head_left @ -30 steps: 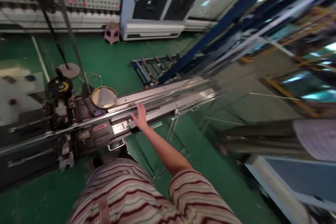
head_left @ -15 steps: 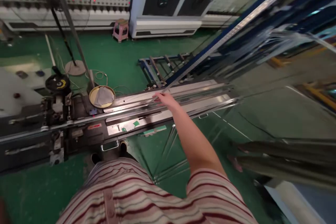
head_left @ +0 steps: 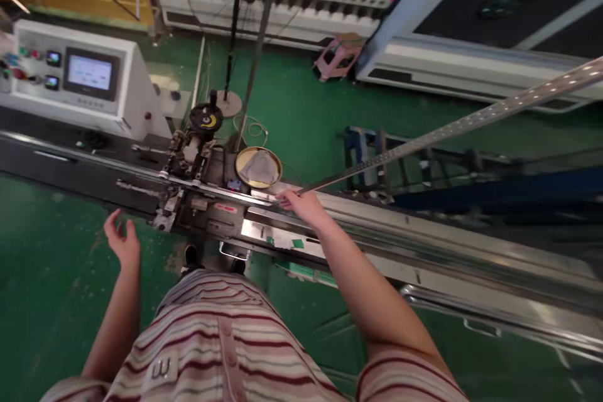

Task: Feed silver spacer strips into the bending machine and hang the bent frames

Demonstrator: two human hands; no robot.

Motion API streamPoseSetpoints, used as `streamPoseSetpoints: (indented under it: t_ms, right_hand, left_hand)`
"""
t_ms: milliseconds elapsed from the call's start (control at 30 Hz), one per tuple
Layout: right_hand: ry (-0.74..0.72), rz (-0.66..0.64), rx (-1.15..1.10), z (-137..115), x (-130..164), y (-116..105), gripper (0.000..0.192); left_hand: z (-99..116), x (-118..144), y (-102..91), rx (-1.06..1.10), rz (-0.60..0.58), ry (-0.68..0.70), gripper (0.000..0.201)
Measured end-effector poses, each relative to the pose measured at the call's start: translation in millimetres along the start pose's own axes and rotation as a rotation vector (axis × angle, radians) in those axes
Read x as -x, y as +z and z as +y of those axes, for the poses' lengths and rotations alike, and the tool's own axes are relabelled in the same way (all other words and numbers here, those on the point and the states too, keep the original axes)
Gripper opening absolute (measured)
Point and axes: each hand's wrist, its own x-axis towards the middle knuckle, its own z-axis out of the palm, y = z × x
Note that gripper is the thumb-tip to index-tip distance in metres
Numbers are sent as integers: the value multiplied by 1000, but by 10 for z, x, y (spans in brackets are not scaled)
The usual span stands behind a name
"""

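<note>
My right hand [head_left: 304, 206] pinches a long, thin perforated metal strip [head_left: 424, 138] near its lower end, just above the machine's rail. From there the strip slants up to the upper right. Along the rail to the left lies another slim metal strip [head_left: 226, 193], its end close to my fingertips. My left hand [head_left: 123, 240] hangs in front of the black machine bed, fingers apart and loosely bent, holding nothing. Between the hands stands a clamp-like mechanism [head_left: 191, 160] with a black handwheel [head_left: 206, 117].
A round yellow tin [head_left: 239, 168] with a grey cloth sits behind the rail. A control box [head_left: 127, 85] with a lit screen stands at left. Behind are a pink stool [head_left: 336, 59], a fan pole [head_left: 230, 44] and a blue rack [head_left: 360, 147]. A drawer handle [head_left: 234, 254] juts out in front.
The view has turned left, bringing the control box and my left hand into sight. My right hand stays pinched on the perforated strip, which now slants lower across the view.
</note>
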Motion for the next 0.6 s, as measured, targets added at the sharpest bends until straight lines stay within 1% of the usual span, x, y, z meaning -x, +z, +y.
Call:
streamPoseSetpoints:
  t_ms: [100,167,300,467,533,600]
  right_hand:
    - [-51,-40,50,-192,-74,414,24]
    - [-78,-69,79,-328,-119,689,25]
    - [-135,-140,131,-609,-214,1239,28]
    - [-194,-183,180,-961,-379,1936,28]
    - [-215,-187,186,-1099,-453,2221,27]
    - [-227,-187,180,-1241,-517,2513,27]
  left_hand:
    - [-125,-51,-144,5,67,24,38]
    - [-230,-92,-249,14,79,28,35]
    - [-495,-211,-488,30,106,9,30]
    - [-836,-428,-812,25,160,-5,27]
    - [-953,-533,-926,6,162,-11,28]
    - [-1053,-653,-1007,-16,138,-11,28]
